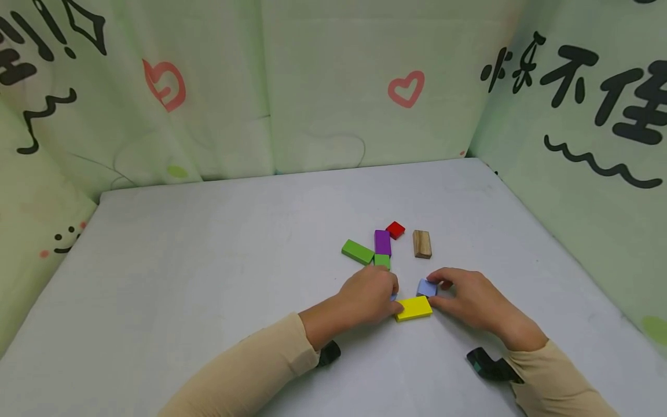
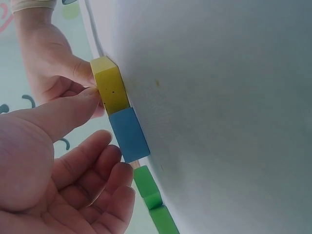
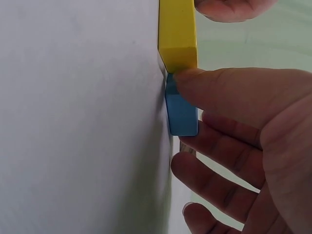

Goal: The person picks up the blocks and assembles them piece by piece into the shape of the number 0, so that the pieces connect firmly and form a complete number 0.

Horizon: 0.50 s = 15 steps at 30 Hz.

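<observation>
A yellow block (image 1: 414,308) lies nearest the person on the white table, with a light blue block (image 1: 426,288) against its far side at the right end. My right hand (image 1: 471,298) pinches that blue block between thumb and fingers, the thumb also touching the yellow one. At the yellow block's left end sits another blue block (image 2: 129,134), mostly covered by my left hand (image 1: 367,294) in the head view. My left thumb touches the yellow block and the curled fingers reach round the blue one. Just beyond the left hand is a short green block (image 1: 382,260).
A purple block (image 1: 383,243) stands in line behind the short green one, with a long green block (image 1: 358,252) slanting off to its left. Farther back lie a red block (image 1: 395,230) and a wood-grain block (image 1: 422,244). Printed cloth (image 1: 333,87) hangs around the table (image 1: 208,260).
</observation>
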Available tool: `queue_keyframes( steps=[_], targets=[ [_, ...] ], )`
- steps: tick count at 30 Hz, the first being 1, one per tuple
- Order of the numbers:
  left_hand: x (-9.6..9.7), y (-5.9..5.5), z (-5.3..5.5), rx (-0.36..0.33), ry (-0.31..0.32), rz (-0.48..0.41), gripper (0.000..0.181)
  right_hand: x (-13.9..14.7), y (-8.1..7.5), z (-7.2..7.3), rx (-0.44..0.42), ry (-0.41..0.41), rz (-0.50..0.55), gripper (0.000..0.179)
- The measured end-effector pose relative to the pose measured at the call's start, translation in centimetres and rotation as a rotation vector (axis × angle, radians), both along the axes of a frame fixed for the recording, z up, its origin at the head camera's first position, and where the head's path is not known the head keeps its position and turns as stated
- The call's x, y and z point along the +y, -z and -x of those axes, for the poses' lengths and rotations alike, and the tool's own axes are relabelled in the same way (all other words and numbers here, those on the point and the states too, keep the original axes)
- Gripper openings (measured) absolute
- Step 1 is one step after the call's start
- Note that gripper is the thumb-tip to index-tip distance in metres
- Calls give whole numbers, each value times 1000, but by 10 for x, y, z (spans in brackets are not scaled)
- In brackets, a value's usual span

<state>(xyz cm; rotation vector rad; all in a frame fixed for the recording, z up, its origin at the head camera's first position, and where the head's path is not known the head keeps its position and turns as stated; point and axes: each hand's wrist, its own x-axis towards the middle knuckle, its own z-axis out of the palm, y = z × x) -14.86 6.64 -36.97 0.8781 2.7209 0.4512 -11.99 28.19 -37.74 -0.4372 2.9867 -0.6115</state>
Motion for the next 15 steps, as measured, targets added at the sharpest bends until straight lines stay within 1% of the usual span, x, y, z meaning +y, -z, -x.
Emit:
queue_keyframes(
  steps=[15],
  targets=[
    [0, 1, 1, 18, 4, 2, 30, -1, 0, 2, -7, -11, -2, 34]
  ],
)
